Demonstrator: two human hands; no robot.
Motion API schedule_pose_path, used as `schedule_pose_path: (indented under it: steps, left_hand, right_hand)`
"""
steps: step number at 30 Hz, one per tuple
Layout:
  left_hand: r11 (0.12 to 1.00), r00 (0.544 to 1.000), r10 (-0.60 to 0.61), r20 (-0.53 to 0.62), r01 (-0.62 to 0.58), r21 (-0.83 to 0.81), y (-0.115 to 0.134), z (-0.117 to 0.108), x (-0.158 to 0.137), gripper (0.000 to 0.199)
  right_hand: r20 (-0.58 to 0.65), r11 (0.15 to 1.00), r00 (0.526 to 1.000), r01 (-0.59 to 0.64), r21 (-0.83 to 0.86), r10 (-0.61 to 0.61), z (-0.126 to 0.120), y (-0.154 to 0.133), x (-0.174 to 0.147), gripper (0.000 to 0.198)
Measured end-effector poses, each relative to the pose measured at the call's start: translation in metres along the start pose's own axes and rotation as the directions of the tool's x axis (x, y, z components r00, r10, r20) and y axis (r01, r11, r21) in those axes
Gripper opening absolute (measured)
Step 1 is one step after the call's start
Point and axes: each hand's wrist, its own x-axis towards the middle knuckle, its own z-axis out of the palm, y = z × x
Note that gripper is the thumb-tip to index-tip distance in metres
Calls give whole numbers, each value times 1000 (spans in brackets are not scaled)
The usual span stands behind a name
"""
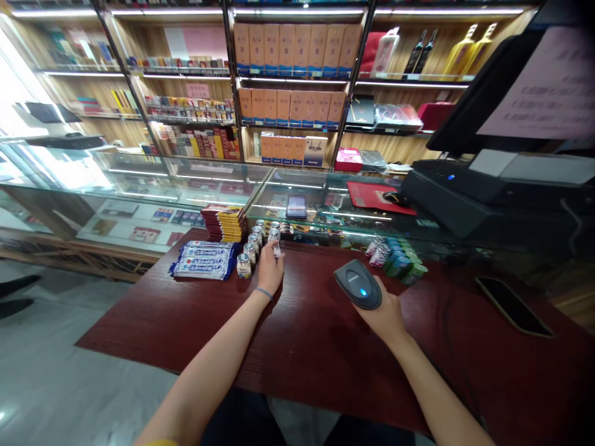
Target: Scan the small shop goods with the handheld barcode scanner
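Note:
My right hand [385, 313] grips a dark barcode scanner [357, 285] with a blue light on top, held over the dark red table [307, 322]. My left hand [270, 267] closes around a small jar [276, 251] at the near end of a short row; the fingers partly cover it. Beside it, several more small jars with silvery lids [250, 250] form another row. Left of those lie blue-and-white packs [204, 260], and behind them rises a stack of dark red and yellow packs [224, 224].
Right of the scanner lie pink-and-white rolls [379, 253] and green and blue rolls [403, 260]. A phone [514, 305] rests at the table's right. Behind stand the glass counter [186, 186], a small display [296, 207], a red mat [372, 197] with a mouse, and a monitor [474, 93].

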Motion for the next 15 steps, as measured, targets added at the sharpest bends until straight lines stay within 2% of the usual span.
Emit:
schedule_pose_path:
  steps: [2, 3, 6, 8, 9, 11, 15]
  left_hand:
    - [972, 992, -114, 52, 123, -201, 8, 2, -2, 51]
    - [925, 978, -185, 100, 208, -319, 12, 4, -3, 58]
    - [651, 880, -337, 334, 474, -593, 25, 8, -7, 69]
    - [484, 809, -338, 481, 587, -649, 31, 8, -9, 67]
    - [428, 785, -322, 529, 619, -658, 33, 7, -9, 65]
    - [363, 764, -295, 574, 646, -672, 35, 5, -9, 61]
    - [332, 756, -287, 589, 655, -679, 30, 2, -8, 58]
  right_hand:
    - [3, 999, 999, -33, 8, 33, -4, -2, 0, 36]
    - [5, 999, 999, -44, 14, 44, -6, -4, 0, 37]
    - [10, 998, 999, -48, 47, 47, -11, -8, 1, 43]
    - [24, 997, 999, -28, 65, 27, -13, -9, 1, 48]
    - [33, 998, 999, -9, 64, 7, -13, -9, 1, 50]
    - [63, 998, 997, 50, 40, -52, -15, -9, 2, 53]
    - [194, 977, 960, 211, -28, -202, -20, -18, 6, 59]
